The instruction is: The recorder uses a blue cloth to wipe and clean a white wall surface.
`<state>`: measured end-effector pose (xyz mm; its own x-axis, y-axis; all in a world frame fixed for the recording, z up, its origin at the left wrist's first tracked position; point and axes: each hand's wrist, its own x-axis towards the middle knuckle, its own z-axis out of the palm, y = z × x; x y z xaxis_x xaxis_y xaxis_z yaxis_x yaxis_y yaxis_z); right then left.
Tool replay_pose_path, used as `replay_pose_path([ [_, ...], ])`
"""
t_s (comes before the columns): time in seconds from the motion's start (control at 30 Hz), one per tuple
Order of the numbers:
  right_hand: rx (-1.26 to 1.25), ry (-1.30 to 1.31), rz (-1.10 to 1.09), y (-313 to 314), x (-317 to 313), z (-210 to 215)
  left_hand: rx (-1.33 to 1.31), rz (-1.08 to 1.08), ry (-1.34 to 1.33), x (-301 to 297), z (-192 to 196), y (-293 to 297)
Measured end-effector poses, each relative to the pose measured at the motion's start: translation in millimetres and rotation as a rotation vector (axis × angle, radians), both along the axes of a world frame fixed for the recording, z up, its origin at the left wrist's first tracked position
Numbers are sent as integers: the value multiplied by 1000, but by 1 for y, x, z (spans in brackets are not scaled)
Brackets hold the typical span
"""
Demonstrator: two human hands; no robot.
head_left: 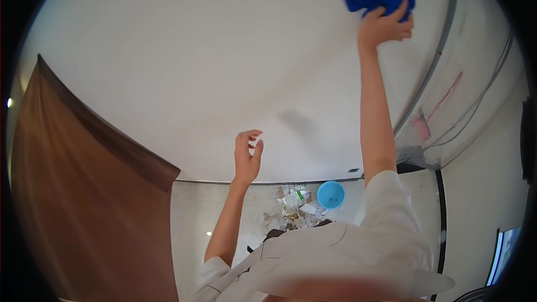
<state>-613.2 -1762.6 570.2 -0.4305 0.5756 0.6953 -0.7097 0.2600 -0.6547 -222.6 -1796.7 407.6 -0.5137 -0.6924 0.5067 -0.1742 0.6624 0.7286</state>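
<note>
High at the right, my right hand [387, 25] presses a bunched blue cloth [380, 0] against the white wall [196, 50], arm stretched up. Its fingers curl round the lower edge of the cloth. My left hand [247, 157] is raised lower down, in front of the wall, with nothing in it. The fingers there are loosely bent and the thumb stands apart from them. A faint shadow falls on the wall between the two hands.
Below, a light blue basin [330, 195] stands on the floor beside a heap of torn scraps [288, 207]. A brown drape [95, 190] hangs at the left. On the right are clear plastic sheeting [464, 78] and grey cables [485, 92]. A lit screen [504, 254] shows lower right.
</note>
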Motion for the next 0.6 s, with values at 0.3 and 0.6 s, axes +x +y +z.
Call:
replay_pose_path([
  [0.3,555,455,96,-88,133,-26,-233,45,137,34,66,-97],
  [0.6,70,-317,-122,18,-27,-15,-284,-11,35,28,51,-102],
])
